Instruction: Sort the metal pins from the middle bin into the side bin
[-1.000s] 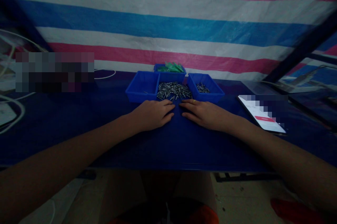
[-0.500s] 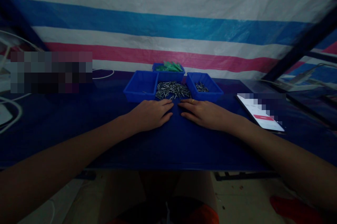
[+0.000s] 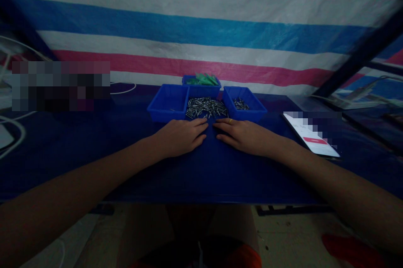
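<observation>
My left hand [image 3: 182, 137] lies flat on the blue table [image 3: 201, 180], fingers stretched out and holding nothing. Facing it across a small gap, my right hand [image 3: 241, 136] rests flat too, with a yellow ring on one finger. Just beyond both sets of fingertips is a heap of thin metal pins or rivets [image 3: 206, 106]; their exact kind is too small to tell. A blue bin [image 3: 168, 115] with very little in it stands left of the heap. To the right, another blue bin [image 3: 252, 115] holds a smaller lot of the same metal pieces.
Behind the heap stands a third blue bin [image 3: 201, 90] with green packets [image 3: 206, 78]. A lit phone or tablet [image 3: 315, 140] lies at the right. White cables [image 3: 124, 87] run along the left. A striped plastic sheet [image 3: 201, 29] hangs behind the table.
</observation>
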